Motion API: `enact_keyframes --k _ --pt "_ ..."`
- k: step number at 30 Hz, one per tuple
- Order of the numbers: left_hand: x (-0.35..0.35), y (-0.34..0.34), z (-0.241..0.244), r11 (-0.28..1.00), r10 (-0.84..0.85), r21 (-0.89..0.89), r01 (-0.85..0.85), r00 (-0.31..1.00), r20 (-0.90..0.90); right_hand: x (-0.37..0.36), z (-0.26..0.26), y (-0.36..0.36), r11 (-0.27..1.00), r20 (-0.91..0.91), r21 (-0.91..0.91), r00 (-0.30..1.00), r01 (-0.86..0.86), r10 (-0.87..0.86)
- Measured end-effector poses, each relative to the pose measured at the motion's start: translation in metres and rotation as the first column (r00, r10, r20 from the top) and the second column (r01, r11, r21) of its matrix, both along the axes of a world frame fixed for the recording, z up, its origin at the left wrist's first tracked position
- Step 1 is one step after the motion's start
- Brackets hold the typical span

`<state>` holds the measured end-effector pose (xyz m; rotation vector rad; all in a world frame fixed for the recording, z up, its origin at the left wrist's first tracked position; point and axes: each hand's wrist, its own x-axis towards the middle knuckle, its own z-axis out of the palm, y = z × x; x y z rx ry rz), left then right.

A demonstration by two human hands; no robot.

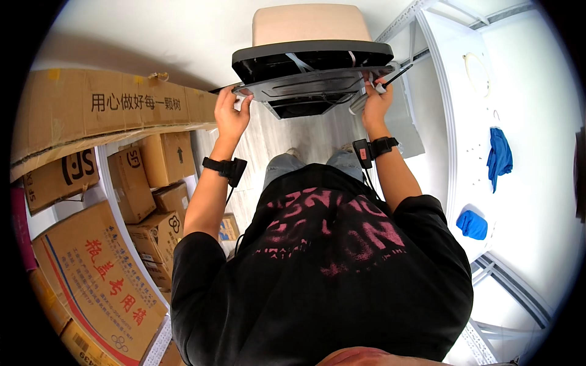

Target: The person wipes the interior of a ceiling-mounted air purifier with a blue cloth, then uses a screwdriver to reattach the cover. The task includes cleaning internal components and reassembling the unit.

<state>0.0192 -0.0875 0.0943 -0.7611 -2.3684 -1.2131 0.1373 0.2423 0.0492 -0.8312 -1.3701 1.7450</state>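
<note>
My left hand (232,111) pinches the left end of a dark grey panel (306,87) with pressed ridges, its thumb toward me. My right hand (377,103) is at the panel's right end and also holds a slim tool with a black shaft (397,76) and a grey handle (358,104), apparently a screwdriver. The panel is tilted in front of a housing with a thick black rim (311,47) and a beige body (311,25). Light strips show in the dark gap behind the panel. A black lower part (302,108) with a cable shows below the panel.
A long cardboard box (123,103) lies on the left, above a white shelf rack (114,183) of printed cartons (98,283). On the right stands a white shelf unit (476,137) with blue cloths (499,153). Pale wood-look floor (261,137) shows ahead.
</note>
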Motion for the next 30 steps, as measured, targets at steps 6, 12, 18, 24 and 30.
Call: enact_keyframes --k 6,12,18,24,30 --pt "-0.007 0.009 0.041 0.998 -0.053 -0.039 0.046 0.978 -0.201 -0.001 0.002 -0.003 0.999 -0.002 0.021 1.0 0.026 -0.026" --pt "-0.009 0.01 0.059 0.989 -0.128 -0.112 0.101 0.955 -0.269 0.003 0.001 -0.004 0.999 0.011 0.013 0.999 0.036 -0.037" --pt "-0.001 0.026 0.099 0.935 -0.296 -0.278 0.221 0.918 -0.264 0.007 -0.001 -0.006 0.999 -0.019 -0.027 0.999 0.035 -0.036" --pt "-0.005 0.043 0.112 0.864 -0.365 -0.446 0.235 0.902 -0.23 0.004 -0.006 -0.002 1.0 -0.045 0.012 0.999 0.02 -0.02" --pt "-0.007 0.062 0.119 0.821 -0.236 -0.562 0.096 0.955 -0.18 0.005 -0.006 -0.003 0.989 0.05 0.138 0.997 0.044 -0.051"
